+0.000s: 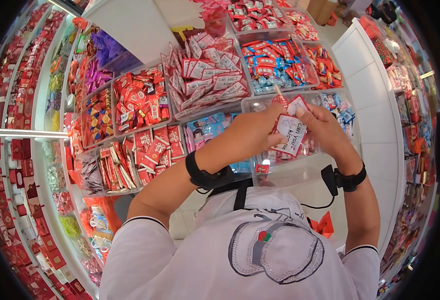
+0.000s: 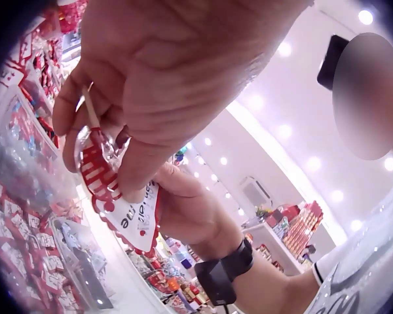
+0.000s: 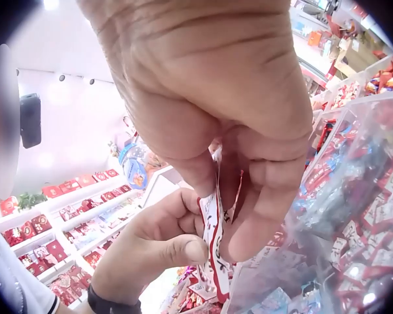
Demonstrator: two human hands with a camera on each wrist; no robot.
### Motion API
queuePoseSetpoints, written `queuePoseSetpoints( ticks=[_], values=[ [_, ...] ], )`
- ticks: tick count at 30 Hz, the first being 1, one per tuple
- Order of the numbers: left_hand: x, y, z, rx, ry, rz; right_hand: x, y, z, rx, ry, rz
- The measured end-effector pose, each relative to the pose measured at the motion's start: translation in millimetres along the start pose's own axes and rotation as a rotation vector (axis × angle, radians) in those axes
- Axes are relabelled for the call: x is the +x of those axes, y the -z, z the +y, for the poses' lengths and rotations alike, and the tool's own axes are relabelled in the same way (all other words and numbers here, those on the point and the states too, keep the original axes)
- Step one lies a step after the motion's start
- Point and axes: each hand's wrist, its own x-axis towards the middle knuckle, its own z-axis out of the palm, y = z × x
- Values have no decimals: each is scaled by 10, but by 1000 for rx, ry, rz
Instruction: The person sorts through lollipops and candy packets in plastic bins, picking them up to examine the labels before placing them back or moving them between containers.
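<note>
Both hands hold a white card with a red scalloped edge and "can you kiss me" lettering (image 1: 292, 131) (image 2: 132, 219) (image 3: 213, 252), above a clear bin. The left hand (image 1: 265, 122) (image 2: 177, 78) (image 3: 150, 245) pinches its left side, and a thin pale stick (image 1: 278, 91) (image 2: 90, 108) pokes out by its fingers beside a red-and-white striped part (image 2: 97, 167). The right hand (image 1: 325, 127) (image 2: 190, 212) (image 3: 216, 98) grips the card's upper right part between thumb and fingers. In the right wrist view the card appears nearly edge-on, with a gap between its layers.
Clear bins of wrapped sweets surround the hands: red packets (image 1: 140, 97), pink-and-white printed packets (image 1: 212, 75), blue and red sweets (image 1: 277, 60). A white counter (image 1: 377, 100) stands at the right, a white box-like surface (image 1: 132, 27) at the upper left, and stocked shelves line both sides.
</note>
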Motion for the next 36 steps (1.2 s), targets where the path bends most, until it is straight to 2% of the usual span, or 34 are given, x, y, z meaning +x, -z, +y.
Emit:
queuePoseSetpoints(
  ticks=[2,6,11,15,18,21,24,27,33,36],
  values=[
    [-72,141,-90,-253,-9,-37,3,-62,-98,93,10,40],
    [-151,460,-534,-576,57,118,98,12,-138,10,89,25],
    [-226,1165,-907,-669,131,427,166,-53,-166,-48,138,19],
    [-55,1477,-1237,-602,40,665,209,-144,-160,-39,154,32],
    [-21,1618,-1347,-564,71,620,254,-159,-112,-48,149,19],
    [79,1619,-1503,-513,94,691,252,-184,-115,-30,115,-11],
    [180,1534,-1549,-414,62,749,251,-216,-108,-14,112,-17],
    [240,1481,-1597,-322,-52,753,248,-234,-70,-17,103,-10],
    [202,1436,-1841,-319,71,667,242,-222,-28,-22,77,-3],
    [129,1393,-1862,-78,156,559,252,-238,-19,6,67,-4]
  ],
)
